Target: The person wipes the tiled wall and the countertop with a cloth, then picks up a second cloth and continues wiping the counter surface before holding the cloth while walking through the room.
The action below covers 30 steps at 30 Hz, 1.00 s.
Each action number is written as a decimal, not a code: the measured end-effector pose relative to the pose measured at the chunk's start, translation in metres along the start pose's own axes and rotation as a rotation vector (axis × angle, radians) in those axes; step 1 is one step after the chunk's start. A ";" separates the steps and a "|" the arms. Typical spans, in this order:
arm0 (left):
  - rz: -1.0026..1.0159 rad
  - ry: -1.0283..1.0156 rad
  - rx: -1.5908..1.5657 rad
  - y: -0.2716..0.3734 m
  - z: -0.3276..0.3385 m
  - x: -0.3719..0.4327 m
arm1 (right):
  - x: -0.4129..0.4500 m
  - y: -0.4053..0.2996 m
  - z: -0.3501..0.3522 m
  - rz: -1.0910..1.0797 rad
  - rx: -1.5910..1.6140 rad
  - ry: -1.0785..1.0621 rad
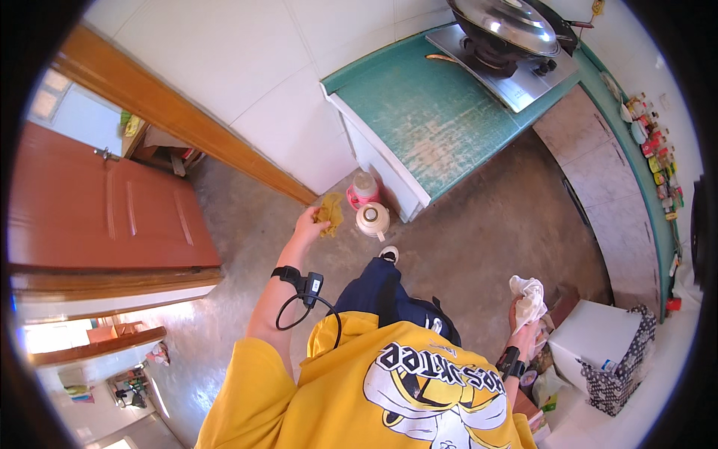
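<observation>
Pinched in my left hand (310, 225) is a crumpled yellow-brown cloth (332, 216), which hangs beside the doorway. My right hand (514, 314) holds a bunched white cloth (528, 300), out to my right at about waist level; part of that hand is hidden by the cloth. Just right of the yellow-brown cloth, a cream thermos flask (372, 220) stands on the floor. A pink flask (364, 188) is behind it, against the end of the counter. Neither flask is touched by my hands.
A green counter (387, 112) carries a gas stove (527, 90) and a lidded wok (507, 28). Jars and bottles (656, 146) line the right-hand counter. A white box-shaped appliance (594, 331) with a patterned cover stands at lower right. To the left is a red-brown door (112, 202).
</observation>
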<state>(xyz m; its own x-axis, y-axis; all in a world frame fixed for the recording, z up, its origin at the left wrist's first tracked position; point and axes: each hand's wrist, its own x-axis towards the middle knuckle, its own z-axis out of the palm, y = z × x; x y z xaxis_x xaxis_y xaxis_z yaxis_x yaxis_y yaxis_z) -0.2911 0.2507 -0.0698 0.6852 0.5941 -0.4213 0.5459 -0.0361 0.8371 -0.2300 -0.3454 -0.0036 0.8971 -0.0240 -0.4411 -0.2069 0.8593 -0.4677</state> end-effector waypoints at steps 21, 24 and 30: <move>0.204 -0.406 -0.092 0.172 0.080 0.153 | 0.037 0.048 0.058 -0.043 0.497 0.181; 0.151 -0.413 -0.121 0.175 0.089 0.153 | 0.048 0.048 0.050 -0.072 0.373 0.174; 0.102 -0.316 -0.132 0.174 0.114 0.147 | 0.100 0.037 0.061 0.055 0.310 0.101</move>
<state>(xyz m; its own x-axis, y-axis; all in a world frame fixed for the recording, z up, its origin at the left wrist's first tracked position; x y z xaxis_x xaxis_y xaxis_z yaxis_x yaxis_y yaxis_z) -0.0407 0.2404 -0.0255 0.8595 0.3139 -0.4033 0.4144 0.0337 0.9095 -0.1239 -0.2850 -0.0188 0.8418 -0.0107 -0.5398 -0.1110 0.9750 -0.1926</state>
